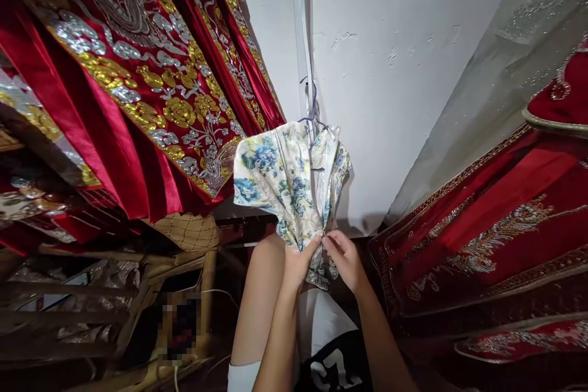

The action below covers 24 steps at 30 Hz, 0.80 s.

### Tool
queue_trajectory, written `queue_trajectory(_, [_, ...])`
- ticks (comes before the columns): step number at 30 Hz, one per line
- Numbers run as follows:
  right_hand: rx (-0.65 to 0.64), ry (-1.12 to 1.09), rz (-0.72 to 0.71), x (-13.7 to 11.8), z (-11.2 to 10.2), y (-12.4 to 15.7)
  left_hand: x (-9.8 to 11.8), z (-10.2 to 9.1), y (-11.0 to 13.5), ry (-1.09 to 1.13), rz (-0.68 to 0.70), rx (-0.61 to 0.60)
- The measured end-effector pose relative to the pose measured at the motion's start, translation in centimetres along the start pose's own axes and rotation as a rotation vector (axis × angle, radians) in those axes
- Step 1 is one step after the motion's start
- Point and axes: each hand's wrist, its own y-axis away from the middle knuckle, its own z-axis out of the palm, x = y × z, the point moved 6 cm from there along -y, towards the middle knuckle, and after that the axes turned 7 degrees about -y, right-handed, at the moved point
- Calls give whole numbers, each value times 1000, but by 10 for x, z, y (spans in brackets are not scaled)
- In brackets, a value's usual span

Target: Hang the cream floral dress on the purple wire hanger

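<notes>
A short-sleeved white blouse (294,177) with blue and yellow flowers hangs from a thin purple hanger (314,117) in front of me. Its front is partly open at the neck, and the hanger's bar shows inside. My left hand (303,257) pinches the front edge near the waist, thumb uppermost. Close beside it, my right hand (342,255) grips the opposite front edge with thumb and finger. The two hands' fingertips almost meet at the front opening. Any fastener between them is too small to make out. The gathered hem hangs below, between my wrists.
Red embroidered garments with gold and silver sequins (179,110) hang at the left. More red beaded clothing (487,226) hangs at the right, by a sheer cover (459,135). A wooden chair (209,288) stands lower left. The white wall (381,43) rises behind the blouse.
</notes>
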Motion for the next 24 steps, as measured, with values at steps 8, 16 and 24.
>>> queue_trajectory(8, [-193,137,-24,-16,13,3,0,-14,5,-16,8,-8])
queue_trajectory(16, [-252,248,-7,-27,12,15,5,-36,32,-455,499,572])
queue_trajectory(24, [-360,400,-90,-43,14,-14,-11,-2,20,-431,339,29])
